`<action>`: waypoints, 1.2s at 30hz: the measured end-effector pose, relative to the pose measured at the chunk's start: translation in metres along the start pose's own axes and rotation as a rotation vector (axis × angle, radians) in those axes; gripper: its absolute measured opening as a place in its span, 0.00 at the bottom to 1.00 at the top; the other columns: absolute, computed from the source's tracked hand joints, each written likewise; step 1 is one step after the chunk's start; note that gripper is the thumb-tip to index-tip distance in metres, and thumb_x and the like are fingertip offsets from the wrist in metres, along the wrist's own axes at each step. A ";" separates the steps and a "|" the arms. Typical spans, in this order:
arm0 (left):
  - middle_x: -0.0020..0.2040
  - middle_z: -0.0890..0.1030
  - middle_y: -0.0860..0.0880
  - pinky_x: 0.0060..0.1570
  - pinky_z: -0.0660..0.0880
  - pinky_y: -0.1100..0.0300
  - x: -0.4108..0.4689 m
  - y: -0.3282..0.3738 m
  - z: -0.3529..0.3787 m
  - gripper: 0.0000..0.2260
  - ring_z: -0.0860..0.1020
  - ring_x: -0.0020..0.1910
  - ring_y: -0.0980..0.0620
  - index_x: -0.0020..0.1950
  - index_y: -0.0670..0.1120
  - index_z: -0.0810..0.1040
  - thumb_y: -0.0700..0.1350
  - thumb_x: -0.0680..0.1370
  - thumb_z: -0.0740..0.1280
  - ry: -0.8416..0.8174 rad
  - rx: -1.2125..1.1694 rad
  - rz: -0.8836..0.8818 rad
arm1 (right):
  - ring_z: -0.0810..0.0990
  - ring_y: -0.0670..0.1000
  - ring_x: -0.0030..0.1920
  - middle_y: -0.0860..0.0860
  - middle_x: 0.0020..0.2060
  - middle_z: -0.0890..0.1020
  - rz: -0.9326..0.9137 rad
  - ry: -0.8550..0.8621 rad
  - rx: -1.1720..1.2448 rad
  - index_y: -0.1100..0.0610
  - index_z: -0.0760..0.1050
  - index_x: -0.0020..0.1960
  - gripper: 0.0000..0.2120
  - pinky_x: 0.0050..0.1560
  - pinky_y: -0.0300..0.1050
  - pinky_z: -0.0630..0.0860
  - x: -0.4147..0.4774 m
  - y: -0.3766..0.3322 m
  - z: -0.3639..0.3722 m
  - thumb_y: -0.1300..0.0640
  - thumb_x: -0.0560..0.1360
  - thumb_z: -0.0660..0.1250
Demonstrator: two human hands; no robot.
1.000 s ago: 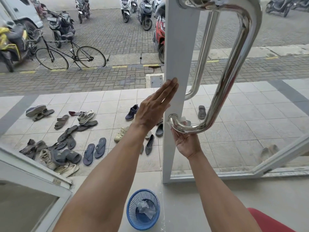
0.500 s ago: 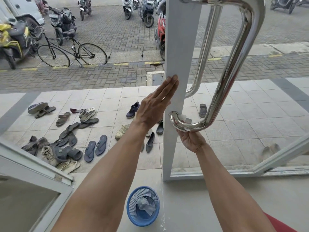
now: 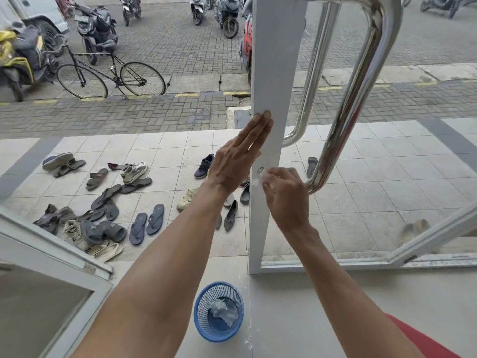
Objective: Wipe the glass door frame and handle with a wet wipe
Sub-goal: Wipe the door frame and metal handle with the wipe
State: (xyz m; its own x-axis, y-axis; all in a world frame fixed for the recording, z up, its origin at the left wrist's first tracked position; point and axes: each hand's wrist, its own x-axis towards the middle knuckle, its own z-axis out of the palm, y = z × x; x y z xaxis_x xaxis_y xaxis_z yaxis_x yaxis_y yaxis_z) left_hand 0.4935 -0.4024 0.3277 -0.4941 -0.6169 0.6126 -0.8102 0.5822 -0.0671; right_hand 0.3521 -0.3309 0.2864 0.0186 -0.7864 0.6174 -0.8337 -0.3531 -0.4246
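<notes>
White frame (image 3: 277,60), wipe (image 3: 261,177) under right hand (image 3: 286,197).

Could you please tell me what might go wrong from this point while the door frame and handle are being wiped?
1. The left hand only lies flat against the white door frame, so the open door may swing under wiping pressure.
2. The wet wipe is bunched small in the right hand, so it may slip out.
3. The blue basket sits on the floor near the frame's foot and could be kicked.
</notes>
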 end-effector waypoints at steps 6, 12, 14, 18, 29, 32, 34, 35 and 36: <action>0.80 0.58 0.50 0.56 0.64 0.69 -0.001 0.003 0.000 0.35 0.52 0.78 0.57 0.80 0.45 0.57 0.38 0.76 0.70 -0.003 -0.007 -0.009 | 0.77 0.51 0.45 0.50 0.41 0.82 -0.058 -0.174 -0.219 0.62 0.81 0.43 0.05 0.32 0.45 0.80 -0.009 0.007 0.002 0.69 0.69 0.74; 0.81 0.55 0.51 0.60 0.64 0.68 -0.002 -0.002 0.002 0.37 0.52 0.80 0.55 0.81 0.47 0.53 0.36 0.77 0.69 -0.026 -0.044 0.000 | 0.78 0.54 0.41 0.51 0.38 0.81 -0.017 -0.162 -0.323 0.61 0.80 0.41 0.08 0.27 0.43 0.75 -0.009 -0.004 -0.006 0.71 0.66 0.74; 0.81 0.54 0.51 0.58 0.64 0.69 -0.003 0.000 0.001 0.37 0.51 0.80 0.56 0.81 0.47 0.52 0.35 0.77 0.68 -0.033 -0.048 -0.016 | 0.78 0.55 0.39 0.52 0.38 0.81 -0.020 -0.211 -0.372 0.61 0.79 0.39 0.09 0.27 0.44 0.74 0.006 -0.014 0.005 0.72 0.65 0.73; 0.81 0.55 0.51 0.57 0.63 0.70 -0.004 0.002 0.000 0.37 0.51 0.80 0.56 0.81 0.46 0.53 0.32 0.76 0.67 -0.030 -0.039 -0.024 | 0.79 0.61 0.40 0.57 0.40 0.81 0.065 -0.249 -0.413 0.64 0.80 0.42 0.09 0.28 0.49 0.76 0.030 -0.035 0.016 0.74 0.64 0.71; 0.81 0.57 0.51 0.57 0.64 0.70 -0.004 0.003 0.002 0.37 0.54 0.79 0.55 0.80 0.46 0.56 0.32 0.76 0.69 -0.007 -0.052 -0.032 | 0.79 0.51 0.28 0.50 0.28 0.80 0.200 -0.273 -0.678 0.54 0.80 0.43 0.10 0.30 0.41 0.73 0.007 -0.026 0.013 0.60 0.64 0.77; 0.81 0.57 0.51 0.56 0.63 0.71 -0.004 0.004 0.003 0.37 0.54 0.79 0.55 0.80 0.46 0.56 0.32 0.75 0.69 -0.004 -0.041 -0.035 | 0.79 0.50 0.23 0.50 0.23 0.79 0.223 -0.317 -0.652 0.57 0.78 0.39 0.05 0.32 0.40 0.74 0.015 -0.034 0.025 0.63 0.66 0.72; 0.81 0.56 0.51 0.55 0.63 0.71 -0.004 0.006 0.002 0.38 0.52 0.79 0.56 0.80 0.46 0.55 0.32 0.75 0.68 -0.011 -0.049 -0.050 | 0.79 0.49 0.23 0.50 0.22 0.78 0.228 -0.319 -0.644 0.57 0.79 0.37 0.03 0.31 0.38 0.73 0.018 -0.038 0.026 0.62 0.64 0.69; 0.81 0.56 0.51 0.53 0.64 0.71 -0.004 0.007 0.002 0.38 0.52 0.79 0.57 0.80 0.46 0.55 0.32 0.75 0.68 -0.015 -0.054 -0.059 | 0.81 0.49 0.25 0.50 0.25 0.80 0.237 -0.335 -0.656 0.57 0.80 0.37 0.02 0.31 0.38 0.73 0.021 -0.039 0.023 0.62 0.65 0.69; 0.81 0.55 0.52 0.51 0.64 0.72 -0.004 0.008 0.001 0.38 0.51 0.79 0.57 0.80 0.46 0.54 0.32 0.75 0.68 -0.017 -0.054 -0.064 | 0.83 0.50 0.31 0.51 0.30 0.82 0.263 -0.390 -0.663 0.59 0.81 0.41 0.04 0.35 0.39 0.74 0.026 -0.041 0.023 0.63 0.67 0.68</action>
State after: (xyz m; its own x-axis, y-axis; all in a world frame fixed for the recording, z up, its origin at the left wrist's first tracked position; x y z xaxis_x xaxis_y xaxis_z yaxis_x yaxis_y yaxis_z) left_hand 0.4885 -0.3956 0.3236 -0.4474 -0.6626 0.6006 -0.8225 0.5686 0.0147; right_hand 0.3993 -0.3484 0.3050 -0.1345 -0.9649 0.2254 -0.9888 0.1454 0.0326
